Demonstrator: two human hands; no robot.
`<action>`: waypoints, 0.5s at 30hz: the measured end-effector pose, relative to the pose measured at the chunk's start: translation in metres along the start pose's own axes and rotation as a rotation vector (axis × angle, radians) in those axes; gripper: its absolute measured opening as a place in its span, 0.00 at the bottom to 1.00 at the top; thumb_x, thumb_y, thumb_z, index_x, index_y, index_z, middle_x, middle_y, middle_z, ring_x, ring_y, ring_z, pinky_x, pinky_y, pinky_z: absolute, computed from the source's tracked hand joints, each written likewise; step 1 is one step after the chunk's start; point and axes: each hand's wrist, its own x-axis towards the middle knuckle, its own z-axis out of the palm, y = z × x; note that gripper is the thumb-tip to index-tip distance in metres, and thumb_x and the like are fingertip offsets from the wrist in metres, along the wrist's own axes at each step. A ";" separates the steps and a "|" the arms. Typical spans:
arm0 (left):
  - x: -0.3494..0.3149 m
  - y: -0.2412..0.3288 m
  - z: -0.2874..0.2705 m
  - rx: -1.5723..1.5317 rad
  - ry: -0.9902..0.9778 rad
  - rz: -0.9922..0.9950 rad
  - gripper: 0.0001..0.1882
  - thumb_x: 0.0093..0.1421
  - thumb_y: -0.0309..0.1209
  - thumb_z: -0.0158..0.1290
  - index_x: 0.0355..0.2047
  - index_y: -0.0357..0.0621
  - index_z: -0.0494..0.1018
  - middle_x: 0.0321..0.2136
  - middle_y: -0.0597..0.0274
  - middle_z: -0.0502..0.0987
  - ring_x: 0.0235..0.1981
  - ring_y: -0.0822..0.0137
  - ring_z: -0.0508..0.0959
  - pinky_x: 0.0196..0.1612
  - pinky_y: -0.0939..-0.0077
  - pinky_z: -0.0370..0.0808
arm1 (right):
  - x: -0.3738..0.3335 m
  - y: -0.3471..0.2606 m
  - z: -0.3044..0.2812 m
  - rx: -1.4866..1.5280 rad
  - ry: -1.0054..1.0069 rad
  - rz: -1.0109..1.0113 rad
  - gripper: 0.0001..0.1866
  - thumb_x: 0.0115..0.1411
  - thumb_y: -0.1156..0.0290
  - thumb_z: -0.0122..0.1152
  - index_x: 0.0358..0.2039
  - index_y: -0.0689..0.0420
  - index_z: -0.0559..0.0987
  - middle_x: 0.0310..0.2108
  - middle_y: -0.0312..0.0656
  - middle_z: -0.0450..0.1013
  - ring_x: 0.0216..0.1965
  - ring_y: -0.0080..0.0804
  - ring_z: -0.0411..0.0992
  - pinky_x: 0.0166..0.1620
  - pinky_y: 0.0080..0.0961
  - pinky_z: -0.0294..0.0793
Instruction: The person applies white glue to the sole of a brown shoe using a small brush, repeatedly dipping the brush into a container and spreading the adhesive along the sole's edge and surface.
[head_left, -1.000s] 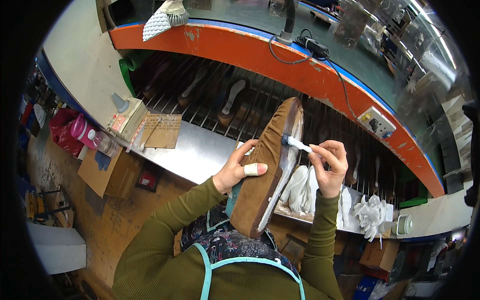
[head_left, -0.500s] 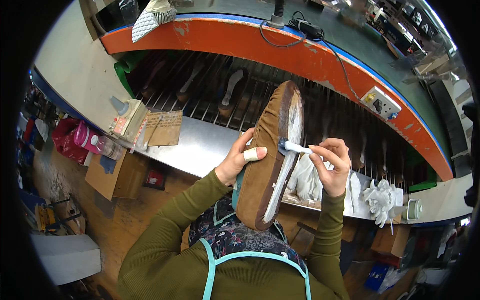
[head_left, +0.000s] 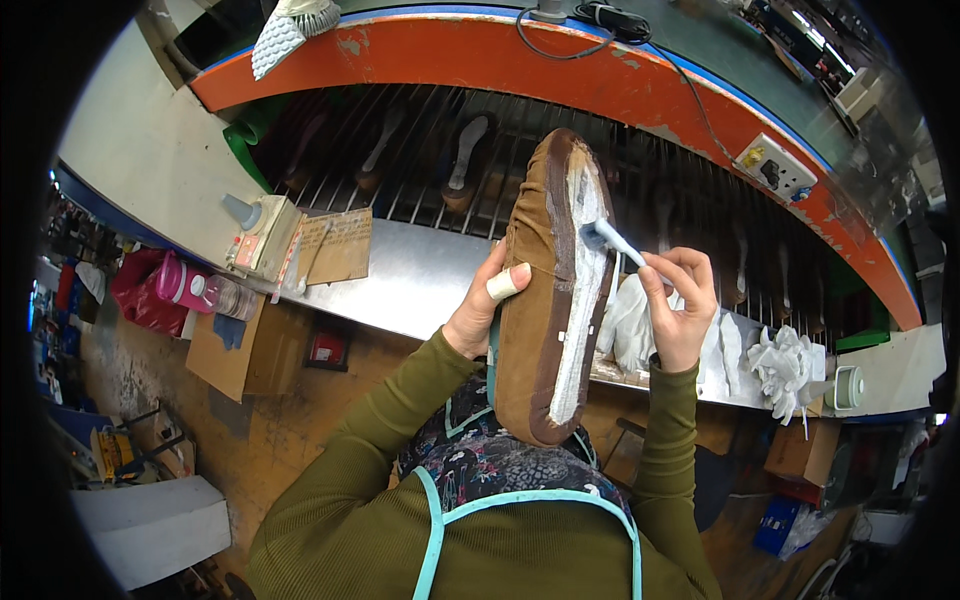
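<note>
My left hand point(head_left: 486, 303), its thumb wrapped in pale tape, is closed round the side of a brown suede shoe point(head_left: 532, 330). The shoe is held up in front of me with its underside facing me and rightward; a whitish strip runs along the middle of its bottom, framed by a dark brown border. Pinched in my right hand point(head_left: 686, 308) is a small brush point(head_left: 622, 243) with a pale handle. Its dark bluish head rests against the whitish strip, in the upper half of the shoe bottom.
Behind the shoe, a rack of metal bars point(head_left: 425, 150) carries several shoes, under an orange bench edge point(head_left: 440, 62). White gloves point(head_left: 785, 368) lie on the metal ledge point(head_left: 420, 277) at right; a cardboard piece point(head_left: 338, 247) and a box-shaped container point(head_left: 265, 235) sit at left.
The brush has moved from the strip's left border onto the whitish strip, farther up the shoe. The shoe has turned a little, showing more of its bottom. The whole view has shifted slightly.
</note>
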 end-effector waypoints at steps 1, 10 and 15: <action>-0.002 -0.003 -0.001 -0.022 0.008 0.015 0.37 0.59 0.43 0.55 0.62 0.42 0.53 0.54 0.53 0.66 0.55 0.62 0.70 0.56 0.66 0.71 | -0.005 0.001 0.003 0.043 -0.019 0.022 0.07 0.53 0.77 0.66 0.33 0.60 0.83 0.32 0.39 0.70 0.27 0.23 0.67 0.27 0.19 0.66; -0.029 -0.008 -0.015 0.031 0.246 0.072 0.33 0.59 0.39 0.55 0.60 0.39 0.55 0.51 0.53 0.68 0.51 0.63 0.72 0.53 0.70 0.72 | -0.086 -0.019 0.006 0.387 -0.232 0.356 0.06 0.54 0.78 0.65 0.34 0.63 0.83 0.34 0.38 0.69 0.31 0.20 0.67 0.32 0.14 0.66; -0.036 -0.007 -0.018 0.070 0.305 0.094 0.34 0.57 0.38 0.57 0.58 0.38 0.56 0.49 0.51 0.69 0.50 0.63 0.73 0.52 0.70 0.73 | -0.088 -0.032 0.021 0.305 -0.154 0.372 0.07 0.54 0.77 0.66 0.34 0.63 0.83 0.34 0.37 0.69 0.30 0.19 0.66 0.30 0.15 0.65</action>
